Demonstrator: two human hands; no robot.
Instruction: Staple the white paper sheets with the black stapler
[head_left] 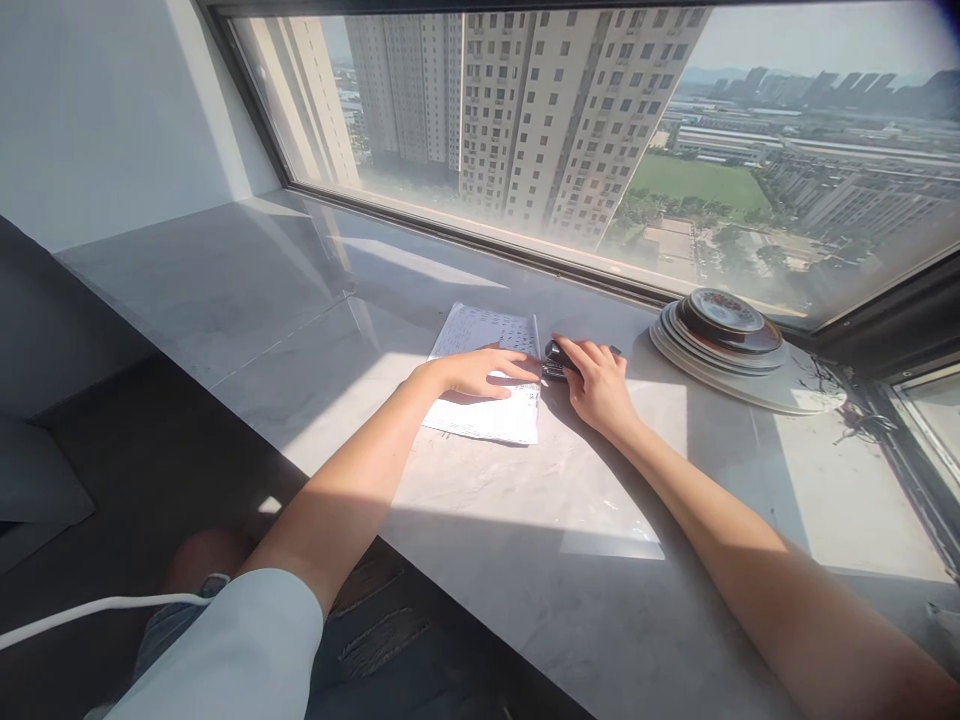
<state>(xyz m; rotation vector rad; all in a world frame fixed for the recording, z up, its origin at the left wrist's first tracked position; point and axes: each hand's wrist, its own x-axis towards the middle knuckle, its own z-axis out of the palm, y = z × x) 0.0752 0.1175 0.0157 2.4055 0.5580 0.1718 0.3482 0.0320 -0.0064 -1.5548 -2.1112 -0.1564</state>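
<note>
Printed white sheets of paper [484, 420] lie on the light marble-look sill, partly in sunlight. My left hand [480, 373] rests flat on them, fingers stretched out toward their right edge. At that edge sits a black stapler [555, 358], its front end close against the paper. My right hand [601, 385] is wrapped over the stapler from the right, covering much of its body. Whether the paper's edge lies between the stapler's jaws, I cannot tell.
A stack of plates [724, 335] stands on a round white board [806, 385] at the right, with dark wiry twigs [866, 420] beside it. A large window [525, 130] runs along the back. The sill's front edge drops off toward my legs; a white cable [105, 605] hangs at lower left.
</note>
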